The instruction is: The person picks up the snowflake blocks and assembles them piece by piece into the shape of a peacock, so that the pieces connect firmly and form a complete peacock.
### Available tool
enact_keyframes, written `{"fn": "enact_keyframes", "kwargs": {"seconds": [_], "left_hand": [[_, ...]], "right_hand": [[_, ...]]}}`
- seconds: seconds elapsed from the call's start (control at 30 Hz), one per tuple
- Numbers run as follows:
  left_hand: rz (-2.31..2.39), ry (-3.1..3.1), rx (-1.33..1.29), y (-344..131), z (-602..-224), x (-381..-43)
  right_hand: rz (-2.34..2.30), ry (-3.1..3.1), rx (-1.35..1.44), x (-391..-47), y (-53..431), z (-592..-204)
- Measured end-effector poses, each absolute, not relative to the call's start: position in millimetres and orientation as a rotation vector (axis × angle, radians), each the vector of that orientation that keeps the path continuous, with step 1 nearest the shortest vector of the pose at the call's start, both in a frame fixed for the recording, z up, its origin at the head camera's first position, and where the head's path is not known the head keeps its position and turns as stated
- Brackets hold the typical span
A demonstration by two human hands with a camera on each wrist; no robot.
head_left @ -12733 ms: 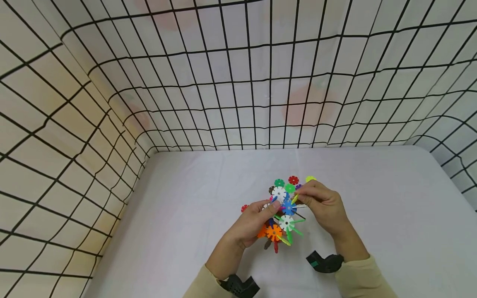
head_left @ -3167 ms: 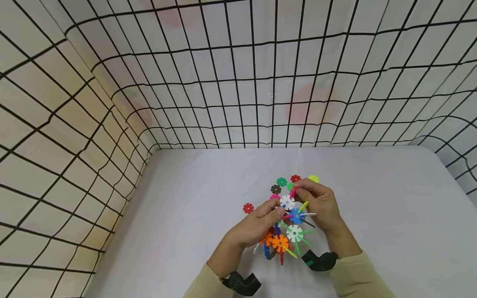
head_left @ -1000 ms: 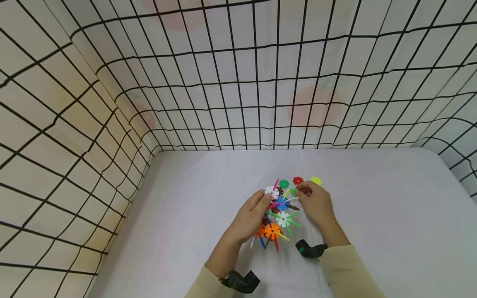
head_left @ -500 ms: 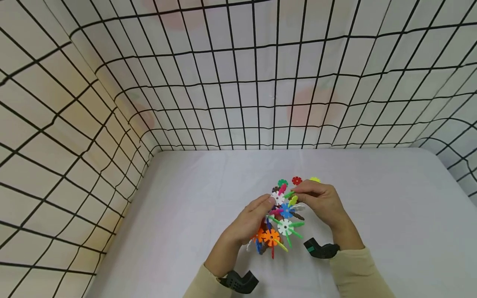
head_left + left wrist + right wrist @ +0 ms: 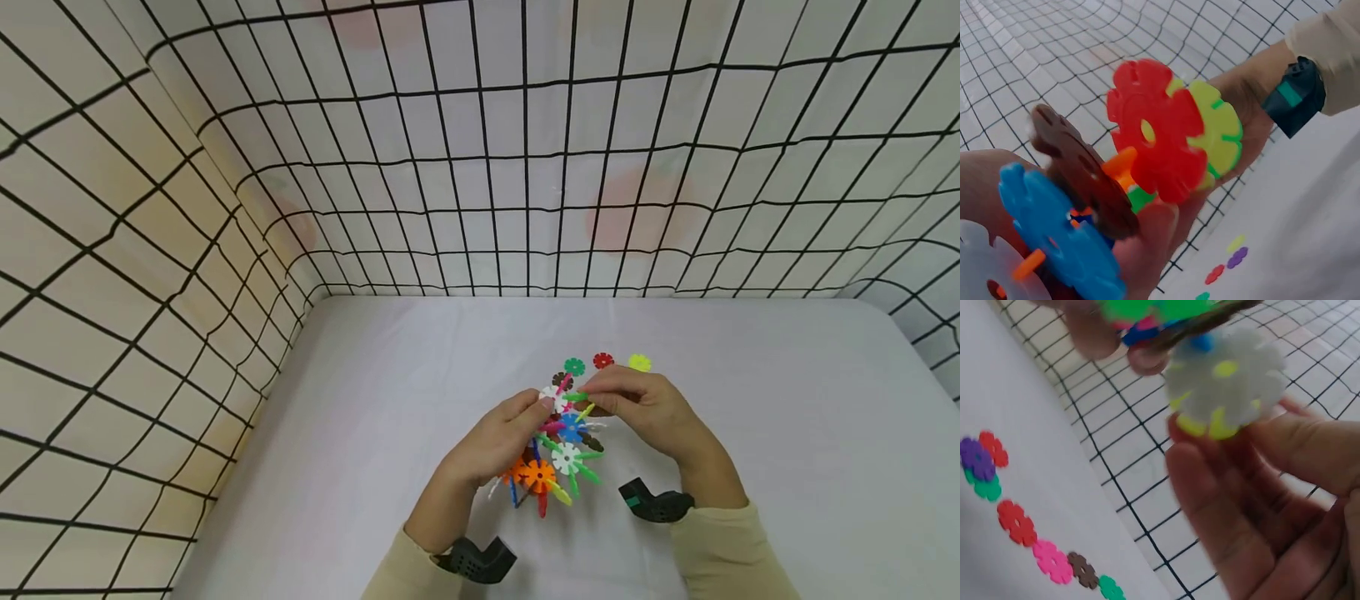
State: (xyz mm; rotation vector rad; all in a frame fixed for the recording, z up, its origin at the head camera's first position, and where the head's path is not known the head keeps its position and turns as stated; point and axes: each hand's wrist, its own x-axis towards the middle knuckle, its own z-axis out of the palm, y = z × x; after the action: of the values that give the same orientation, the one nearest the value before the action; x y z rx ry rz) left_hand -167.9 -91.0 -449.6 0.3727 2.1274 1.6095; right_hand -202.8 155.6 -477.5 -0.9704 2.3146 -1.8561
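Observation:
My left hand [image 5: 491, 442] grips the upper left part of a cluster of slotted plastic flower discs. The cluster has an orange disc [image 5: 539, 476] at the bottom, a white disc with green ones round it [image 5: 566, 458], a blue disc [image 5: 572, 427] and another white disc [image 5: 553, 400] at the top. My right hand [image 5: 652, 408] pinches a green disc [image 5: 576, 397] edge-on against the top white disc; whether it is slotted in cannot be seen. In the left wrist view, a red disc [image 5: 1160, 125] and a brown disc [image 5: 1088, 175] stick out from the cluster.
Loose discs lie on the white table behind the cluster: green [image 5: 574, 367], red [image 5: 603, 360], yellow [image 5: 640, 362] and brown [image 5: 562, 381]. The right wrist view also shows pink [image 5: 1054, 562] and purple [image 5: 975, 459] ones. Black mesh [image 5: 525, 208] encloses the back and sides.
The pink disc pinched by my right hand 3.2 s ago now stands on the top white disc. My right hand has since lifted a green disc from the table and brought it left to the cluster.

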Motion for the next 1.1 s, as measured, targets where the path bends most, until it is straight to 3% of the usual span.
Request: {"fn": "enact_keyframes", "kwargs": {"seconds": [0.6, 0.83, 1.1], "left_hand": [[1.52, 2.323, 0.47, -85, -451, -166], [1.472, 2.38, 0.489, -84, -451, -165], [1.375, 2.363, 0.558, -89, -445, -164]], "right_hand": [[-1.951, 2.149, -0.463, -201, 142, -470], [-2.066, 2.109, -0.453, -199, 135, -470], [-1.886, 2.207, -0.522, -199, 141, -467]]}}
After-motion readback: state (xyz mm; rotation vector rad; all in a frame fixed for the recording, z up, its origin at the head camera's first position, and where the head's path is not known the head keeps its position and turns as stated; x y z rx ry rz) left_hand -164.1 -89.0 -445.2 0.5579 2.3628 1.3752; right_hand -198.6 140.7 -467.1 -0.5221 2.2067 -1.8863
